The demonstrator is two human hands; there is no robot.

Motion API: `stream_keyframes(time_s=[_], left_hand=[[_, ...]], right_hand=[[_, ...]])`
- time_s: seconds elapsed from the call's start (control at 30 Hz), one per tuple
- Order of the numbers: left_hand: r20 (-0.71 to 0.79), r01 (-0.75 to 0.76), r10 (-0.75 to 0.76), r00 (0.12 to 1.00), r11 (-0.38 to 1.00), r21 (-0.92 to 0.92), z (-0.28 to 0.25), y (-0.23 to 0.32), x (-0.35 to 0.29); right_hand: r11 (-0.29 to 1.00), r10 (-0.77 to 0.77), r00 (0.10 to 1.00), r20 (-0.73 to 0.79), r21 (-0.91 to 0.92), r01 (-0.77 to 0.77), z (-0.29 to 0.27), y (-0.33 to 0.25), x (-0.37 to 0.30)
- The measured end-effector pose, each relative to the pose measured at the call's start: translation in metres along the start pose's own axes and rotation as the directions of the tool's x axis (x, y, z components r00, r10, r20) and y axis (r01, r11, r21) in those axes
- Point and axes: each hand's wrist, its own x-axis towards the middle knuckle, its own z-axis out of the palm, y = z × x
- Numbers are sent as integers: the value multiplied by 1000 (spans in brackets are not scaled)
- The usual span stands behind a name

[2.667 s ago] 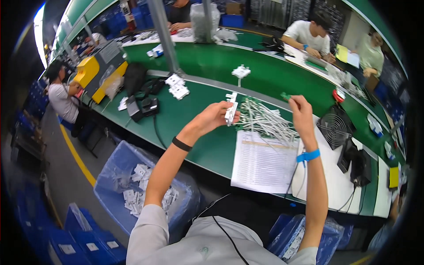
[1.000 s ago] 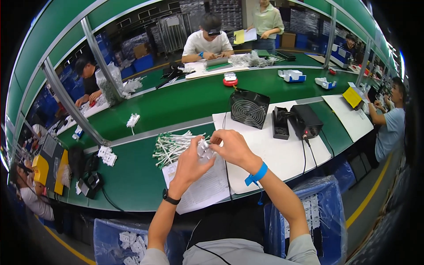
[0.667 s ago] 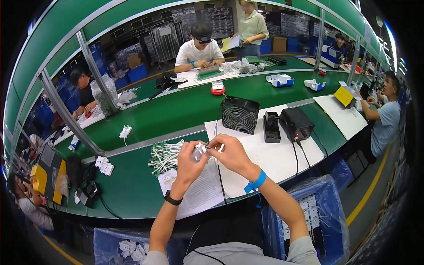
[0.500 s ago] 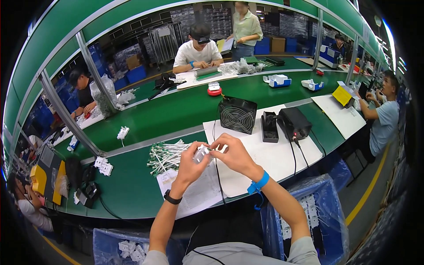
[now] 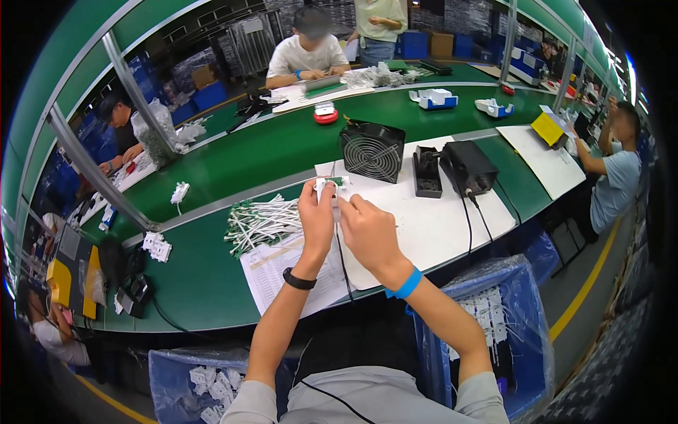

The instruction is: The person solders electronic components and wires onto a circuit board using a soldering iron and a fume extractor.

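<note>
My left hand (image 5: 316,222) is closed around a small white plastic housing (image 5: 323,185), held up over the near bench. A little green circuit board (image 5: 337,181) shows at the housing's upper right. From it a white cable (image 5: 336,200) runs down to my right hand (image 5: 371,232), whose fingers are pinched on it; the fingertips are partly hidden. To the left of my hands lies a pile of white cables with small green boards (image 5: 261,220), partly over a printed paper sheet (image 5: 274,272).
A black fan (image 5: 373,152) stands beyond my hands on a white board (image 5: 452,237). Right of it are a black stand (image 5: 427,173) and a black box with cords (image 5: 469,167). White housings (image 5: 157,246) lie left. Plastic-lined blue bins (image 5: 526,332) flank me below. Co-workers sit around the green conveyor (image 5: 275,148).
My hands have moved away from me with the housing, which has turned so that the green board shows. My right hand has dropped below it, onto the cable. The whole view has shifted slightly.
</note>
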Motion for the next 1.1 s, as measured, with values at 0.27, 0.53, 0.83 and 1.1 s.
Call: stream_keyframes(time_s=[0.27, 0.53, 0.83, 1.1], left_hand=[[274, -31, -54, 960, 954, 297, 6, -44, 17], [535, -14, -310, 785, 856, 517, 21, -74, 2], [565, -359, -116, 817, 665, 655, 27, -80, 2], [580, -404, -63, 812, 658, 636, 23, -93, 5]], right_hand=[[902, 248, 961, 121, 333, -275, -18, 60, -17], [801, 599, 729, -332, 260, -539, -19, 224, 18], [930, 297, 874, -385, -92, -356, -1, 248, 11], [966, 141, 890, -434, -136, -219, 10, 259, 10]])
